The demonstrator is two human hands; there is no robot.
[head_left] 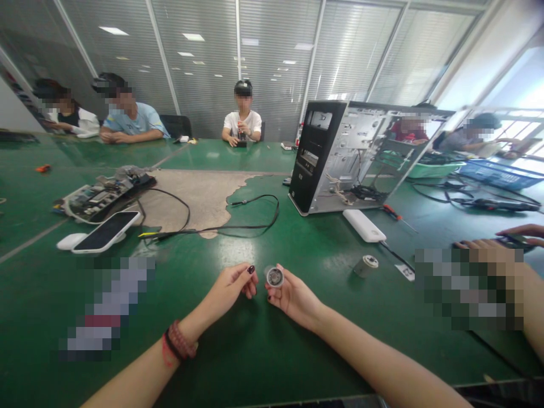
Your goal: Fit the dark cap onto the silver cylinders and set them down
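Observation:
Above the green table, my right hand point(295, 300) grips a small round cup-shaped part point(275, 277) between thumb and fingers. Its open end faces me, and a dark, detailed inside shows within a pale rim. Close by on the left, my left hand point(233, 283) is closed, thumb pressed towards curled fingers. Whether something tiny sits in that pinch is hidden; it stays apart from the round part. To the right of my right hand, a short silver metal cylinder point(365, 267) with a white top stands upright on the table.
An opened computer case point(323, 158) stands ahead right, near a white power bank point(364, 225) and a screwdriver point(394, 213). Ahead left are a phone point(108, 231), a circuit-board assembly point(102, 192) and a black cable point(255, 226). Another person's hand point(488, 252) is at right; several people sit around.

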